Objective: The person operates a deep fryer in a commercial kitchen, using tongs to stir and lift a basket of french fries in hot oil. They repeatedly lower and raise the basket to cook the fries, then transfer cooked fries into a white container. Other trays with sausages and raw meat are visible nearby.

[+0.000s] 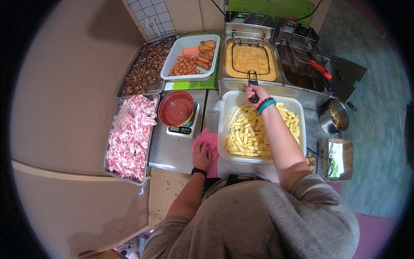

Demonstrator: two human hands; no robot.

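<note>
My right hand (pixel 255 94) grips the black handle (pixel 253 83) of a wire fryer basket (pixel 233 58). The basket sits down in the left well of a deep fryer (pixel 223 84), amid bubbling, foamy oil (pixel 250 56); what lies under the foam is hidden. Below my right forearm is a white plastic tub (pixel 221 129) of pale crinkle-cut fries (pixel 244 136). My left hand (pixel 202 158) rests on a pink cloth (pixel 212 140) lying on the steel counter, left of the tub. The fingers are spread loosely over the cloth.
A red bowl (pixel 176 108) stands on a digital scale (pixel 181 130). Trays of raw sliced meat (pixel 131 142) and dark cooked meat (pixel 145 64) line the left. Behind are a tub (pixel 184 77) of sausages, red-handled tongs (pixel 320 68), a steel pot (pixel 333 119) and scissors (pixel 331 158) on a box.
</note>
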